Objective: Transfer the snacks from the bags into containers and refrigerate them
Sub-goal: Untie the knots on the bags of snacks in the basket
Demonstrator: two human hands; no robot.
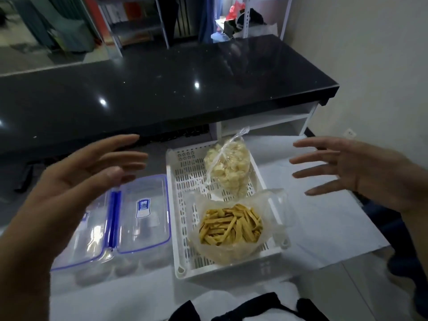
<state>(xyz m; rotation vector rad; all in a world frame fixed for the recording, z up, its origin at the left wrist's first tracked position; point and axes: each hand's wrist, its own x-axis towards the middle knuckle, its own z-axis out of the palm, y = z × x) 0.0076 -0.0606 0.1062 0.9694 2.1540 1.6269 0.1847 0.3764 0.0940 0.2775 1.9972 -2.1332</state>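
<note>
Snack bags lie in the white basket (178,205): yellow sticks bag (231,228) at its near end, pale puffs bag (228,167) at its far end; lidded containers (129,218) just left of it; left hand (69,181) and right hand (361,174) hover above, fingers spread, holding nothing.

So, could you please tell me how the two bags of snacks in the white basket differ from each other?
The far bag holds pale, chunky puffs, while the near bag holds yellow-orange flat sticks. The far bag is twisted shut at its top; the near bag lies open, its contents exposed. The far bag sits toward the basket's back right, the near bag at its front. Both are clear plastic and rest inside the white basket.
</note>
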